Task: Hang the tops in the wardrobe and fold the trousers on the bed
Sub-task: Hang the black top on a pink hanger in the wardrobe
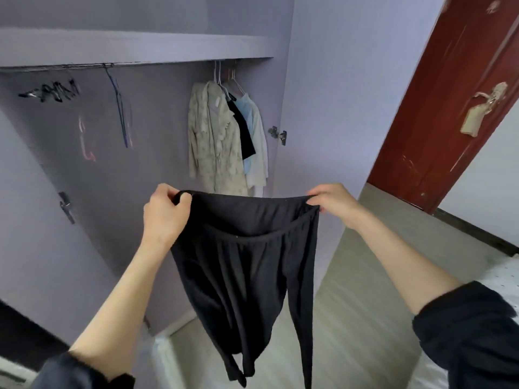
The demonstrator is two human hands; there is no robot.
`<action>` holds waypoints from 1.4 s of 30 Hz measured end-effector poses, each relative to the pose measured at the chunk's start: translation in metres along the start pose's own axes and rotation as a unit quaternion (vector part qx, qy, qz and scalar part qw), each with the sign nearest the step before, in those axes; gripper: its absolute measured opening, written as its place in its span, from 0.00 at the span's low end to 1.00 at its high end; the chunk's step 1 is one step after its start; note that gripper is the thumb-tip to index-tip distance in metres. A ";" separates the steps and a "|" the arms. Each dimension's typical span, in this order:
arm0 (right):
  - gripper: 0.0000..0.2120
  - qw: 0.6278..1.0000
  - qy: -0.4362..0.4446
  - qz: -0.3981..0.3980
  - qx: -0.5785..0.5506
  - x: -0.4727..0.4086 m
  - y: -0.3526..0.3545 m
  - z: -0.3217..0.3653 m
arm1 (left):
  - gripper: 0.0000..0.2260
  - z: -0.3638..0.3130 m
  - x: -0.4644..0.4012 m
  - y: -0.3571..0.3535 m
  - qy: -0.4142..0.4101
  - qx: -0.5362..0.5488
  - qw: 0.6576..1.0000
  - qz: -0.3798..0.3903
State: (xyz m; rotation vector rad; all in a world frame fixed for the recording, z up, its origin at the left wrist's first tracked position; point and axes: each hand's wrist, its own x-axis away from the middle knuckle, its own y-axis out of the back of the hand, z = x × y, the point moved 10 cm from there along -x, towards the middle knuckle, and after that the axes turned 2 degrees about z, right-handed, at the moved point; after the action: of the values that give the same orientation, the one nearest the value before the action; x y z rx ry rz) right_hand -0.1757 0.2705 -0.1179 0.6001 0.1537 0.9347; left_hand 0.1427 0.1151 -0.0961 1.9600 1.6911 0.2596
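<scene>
Black trousers (247, 265) hang in the air in front of me, legs dangling down toward the floor. My left hand (164, 213) grips the left end of the waistband and my right hand (334, 202) grips the right end, stretching it wide. Behind them stands the open lilac wardrobe (140, 46). Several tops (224, 138) hang at the right end of its rail: a pale floral shirt, a black one, a light blue one and a white one. A corner of the bed (502, 276) with a dotted white cover shows at the lower right.
Empty hangers (119, 108) in blue, pink and black hang at the left of the rail. A dark red door (449, 94) stands open at the right. Light wood-look floor (351, 304) lies between the wardrobe and the bed. A white box edge shows below.
</scene>
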 end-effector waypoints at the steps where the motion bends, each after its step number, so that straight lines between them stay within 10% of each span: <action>1: 0.10 0.999 0.022 0.037 -0.028 -0.013 -0.002 0.006 | 0.05 0.001 -0.006 -0.012 0.012 -0.012 1.000 0.018; 11: 0.07 0.982 0.159 0.095 -0.042 -0.117 -0.032 0.062 | 0.03 0.053 -0.050 -0.016 0.093 -0.142 0.985 0.009; 22: 0.04 0.952 0.180 0.235 0.074 -0.256 -0.175 0.102 | 0.10 0.133 -0.167 -0.023 0.215 -0.066 0.972 -0.070; 34: 0.09 0.836 0.144 0.464 0.253 -0.354 -0.331 0.139 | 0.09 0.144 -0.261 -0.002 0.239 0.109 0.954 -0.144; 37: 0.10 0.833 0.147 0.492 0.205 -0.360 -0.371 0.172 | 0.09 0.156 -0.264 0.008 0.282 0.206 0.920 -0.179; 42: 0.04 0.882 0.062 0.432 -0.179 -0.373 -0.404 0.264 | 0.10 0.147 -0.274 0.020 0.284 0.135 0.929 -0.196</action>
State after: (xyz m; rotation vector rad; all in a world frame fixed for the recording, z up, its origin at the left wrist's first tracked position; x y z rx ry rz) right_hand -0.0127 -0.3144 -0.1686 0.2404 -0.1981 1.8236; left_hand 0.1753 -0.1891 -0.1560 1.7697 2.5694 0.5010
